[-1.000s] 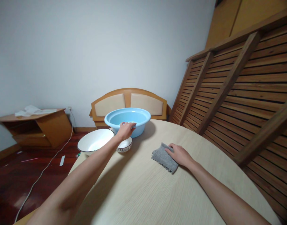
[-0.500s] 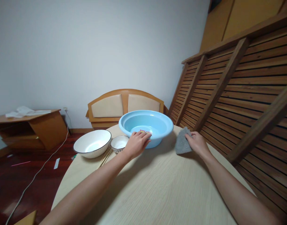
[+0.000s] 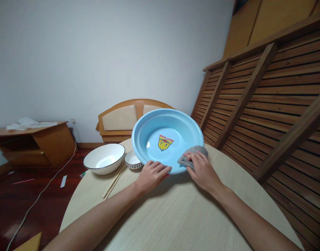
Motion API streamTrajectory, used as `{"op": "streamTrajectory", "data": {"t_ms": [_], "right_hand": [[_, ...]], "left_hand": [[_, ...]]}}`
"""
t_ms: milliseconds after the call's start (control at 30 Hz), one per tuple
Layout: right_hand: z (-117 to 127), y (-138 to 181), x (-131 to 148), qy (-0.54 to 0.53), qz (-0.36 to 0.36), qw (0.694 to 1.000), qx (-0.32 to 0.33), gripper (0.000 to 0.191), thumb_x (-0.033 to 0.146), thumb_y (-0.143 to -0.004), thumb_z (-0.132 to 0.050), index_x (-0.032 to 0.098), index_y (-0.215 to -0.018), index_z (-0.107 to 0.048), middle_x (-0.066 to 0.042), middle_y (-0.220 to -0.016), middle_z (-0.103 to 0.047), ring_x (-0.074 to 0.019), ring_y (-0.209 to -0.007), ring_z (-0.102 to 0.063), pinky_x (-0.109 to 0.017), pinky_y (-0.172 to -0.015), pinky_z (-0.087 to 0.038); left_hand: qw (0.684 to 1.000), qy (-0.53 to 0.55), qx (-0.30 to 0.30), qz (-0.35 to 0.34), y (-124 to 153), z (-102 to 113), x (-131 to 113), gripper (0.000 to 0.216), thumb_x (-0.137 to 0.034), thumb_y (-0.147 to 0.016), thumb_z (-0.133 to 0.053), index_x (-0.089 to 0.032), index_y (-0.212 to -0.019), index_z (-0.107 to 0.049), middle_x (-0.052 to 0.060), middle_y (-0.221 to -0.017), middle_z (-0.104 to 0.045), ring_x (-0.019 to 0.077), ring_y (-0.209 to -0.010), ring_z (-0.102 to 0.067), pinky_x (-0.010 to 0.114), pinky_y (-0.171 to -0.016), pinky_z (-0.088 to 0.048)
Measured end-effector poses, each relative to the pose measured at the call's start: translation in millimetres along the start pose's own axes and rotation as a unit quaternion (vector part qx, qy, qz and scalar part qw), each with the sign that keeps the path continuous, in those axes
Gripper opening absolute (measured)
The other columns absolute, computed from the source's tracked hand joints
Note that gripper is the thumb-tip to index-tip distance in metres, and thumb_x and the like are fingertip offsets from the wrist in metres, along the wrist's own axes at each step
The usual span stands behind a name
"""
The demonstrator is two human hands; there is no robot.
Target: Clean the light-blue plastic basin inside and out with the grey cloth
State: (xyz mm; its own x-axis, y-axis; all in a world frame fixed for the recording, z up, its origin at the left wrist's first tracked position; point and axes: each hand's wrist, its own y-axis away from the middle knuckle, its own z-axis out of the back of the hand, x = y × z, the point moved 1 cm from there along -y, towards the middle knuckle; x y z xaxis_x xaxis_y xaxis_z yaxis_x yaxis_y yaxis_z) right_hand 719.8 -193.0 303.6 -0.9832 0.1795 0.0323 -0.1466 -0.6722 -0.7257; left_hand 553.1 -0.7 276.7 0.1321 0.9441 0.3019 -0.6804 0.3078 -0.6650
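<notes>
A light blue plastic basin [image 3: 141, 139], with a yellow duck picture on its bottom, is tilted toward me over the table. My left hand [image 3: 154, 175] is closed on its near rim, thumb hidden from sight. A grey cloth [image 3: 195, 150] is gripped by my right hand [image 3: 201, 169] and pressed against the basin's right front rim. Just left of the basin stands a small patterned bowl [image 3: 133, 161]. Beside that lie several wooden chopsticks [image 3: 114, 181] and a large white bowl with a dark rim [image 3: 104, 158].
Everything stands on a round pale wooden table [image 3: 180, 216]. Wooden slatted panels [image 3: 254, 108] lean at the right. Behind is a padded headboard [image 3: 119, 118]. At the left, a low wooden cabinet [image 3: 52, 143] bears white sheets, and a cable [image 3: 48, 184] crosses the dark floor.
My left hand has tilted the basin's opening toward me, so the duck picture shows. My right hand has brought the grey cloth leftward from beside the basin onto its rim.
</notes>
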Motion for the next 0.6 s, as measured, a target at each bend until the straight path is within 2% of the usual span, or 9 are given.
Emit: {"op": "streamTrajectory", "data": {"t_ms": [100, 233, 400, 600], "right_hand": [[1, 7, 6, -0.001, 0.053, 0.998, 0.045, 0.028, 0.014, -0.087, -0.057, 0.023, -0.113, -0.055, -0.008, -0.117, -0.073, -0.0276, -0.118, -0.064, -0.057, -0.117, -0.034], [5, 11, 5, -0.009, 0.092, 0.99, 0.104, 0.034, 0.018, -0.09, -0.061, 0.025, -0.122, -0.058, -0.006, -0.117, -0.073, -0.0272, -0.118, -0.063, -0.058, -0.121, -0.025], [-4, 15, -8, 0.017, 0.13, 0.981, 0.142, 0.047, 0.012, -0.085, -0.065, 0.026, -0.13, -0.062, -0.006, -0.13, -0.071, -0.0289, -0.123, -0.061, -0.053, -0.114, -0.036], [-20, 18, -16, 0.05, 0.152, 0.978, 0.133, 0.04, 0.007, -0.096, -0.05, 0.027, -0.127, -0.066, -0.004, -0.125, -0.074, -0.026, -0.118, -0.063, -0.05, -0.111, -0.038]], "left_hand": [[1.0, 0.0, -0.009, -0.021, 8, -2, 3, 0.028, -0.037, -0.109, -0.045, -0.023, -0.123, -0.064, 0.005, -0.103, -0.075, 0.0173, -0.086, -0.065, 0.03, -0.072, -0.044], [0.999, 0.002, 0.013, -0.033, 16, -7, 7, 0.029, -0.041, -0.108, -0.048, -0.024, -0.126, -0.065, 0.005, -0.105, -0.076, 0.0168, -0.086, -0.066, 0.028, -0.071, -0.049], [0.998, 0.013, 0.046, -0.036, 19, -17, 12, 0.031, -0.042, -0.107, -0.048, -0.024, -0.126, -0.065, 0.006, -0.11, -0.076, 0.0167, -0.09, -0.068, 0.027, -0.072, -0.055], [0.996, 0.035, 0.081, -0.02, 22, -29, 20, 0.028, -0.04, -0.104, -0.056, -0.025, -0.126, -0.065, 0.004, -0.117, -0.075, 0.0172, -0.095, -0.069, 0.026, -0.072, -0.057]]}}
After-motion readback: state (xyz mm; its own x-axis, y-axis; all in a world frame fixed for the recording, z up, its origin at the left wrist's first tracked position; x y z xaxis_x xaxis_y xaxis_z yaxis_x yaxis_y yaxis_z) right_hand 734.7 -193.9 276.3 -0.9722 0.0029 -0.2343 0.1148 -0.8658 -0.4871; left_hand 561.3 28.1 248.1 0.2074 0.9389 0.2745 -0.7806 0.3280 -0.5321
